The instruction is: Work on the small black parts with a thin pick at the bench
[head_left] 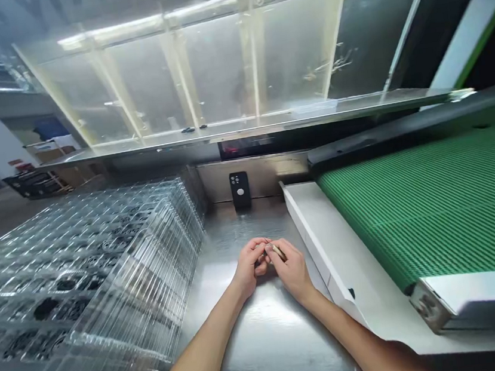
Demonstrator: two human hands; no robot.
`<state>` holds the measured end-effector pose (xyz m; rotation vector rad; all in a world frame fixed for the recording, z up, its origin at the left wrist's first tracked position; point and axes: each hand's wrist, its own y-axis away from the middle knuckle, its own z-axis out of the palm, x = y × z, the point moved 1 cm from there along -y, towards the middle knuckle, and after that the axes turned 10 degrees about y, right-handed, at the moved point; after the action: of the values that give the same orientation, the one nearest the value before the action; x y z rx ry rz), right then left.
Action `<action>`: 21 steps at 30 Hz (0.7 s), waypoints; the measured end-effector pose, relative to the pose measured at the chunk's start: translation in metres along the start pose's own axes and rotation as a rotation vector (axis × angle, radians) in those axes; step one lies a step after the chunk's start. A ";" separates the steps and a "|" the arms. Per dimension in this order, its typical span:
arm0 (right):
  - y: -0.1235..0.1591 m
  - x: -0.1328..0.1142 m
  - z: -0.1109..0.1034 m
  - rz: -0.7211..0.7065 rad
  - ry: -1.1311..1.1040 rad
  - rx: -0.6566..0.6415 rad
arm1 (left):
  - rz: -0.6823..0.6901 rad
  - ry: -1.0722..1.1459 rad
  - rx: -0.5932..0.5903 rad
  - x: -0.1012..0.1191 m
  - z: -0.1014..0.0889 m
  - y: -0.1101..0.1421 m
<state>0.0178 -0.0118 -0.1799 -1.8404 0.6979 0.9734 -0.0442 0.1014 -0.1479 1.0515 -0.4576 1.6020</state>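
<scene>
Both hands meet above the middle of a steel tabletop (250,353). My right hand (291,267) is closed, pinching a small thin brass-coloured tool (278,251) between thumb and fingers. Close against it, my left hand (249,266) is closed too, its thumb and fingertips pressed together near the tool's end. Whatever sits between the left fingertips is too small and covered to name. A dark phone (240,191) stands upright at the back of the tabletop, beyond both hands.
At left rises a stack of clear plastic trays (149,264) holding black parts. A white channel (324,218) and a green conveyor belt (434,204) run along the right. Overhead, a metal shelf (241,131) spans the back, with small dark items on it.
</scene>
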 end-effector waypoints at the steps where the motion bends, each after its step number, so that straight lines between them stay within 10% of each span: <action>1: -0.001 0.000 0.000 -0.002 0.004 0.000 | 0.016 0.013 0.004 0.001 0.000 0.000; 21: -0.001 -0.001 0.000 -0.012 0.039 0.007 | 0.008 0.017 -0.005 0.003 -0.006 -0.003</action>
<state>0.0178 -0.0111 -0.1785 -1.8593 0.7126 0.9288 -0.0442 0.1084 -0.1492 1.0327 -0.4543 1.6146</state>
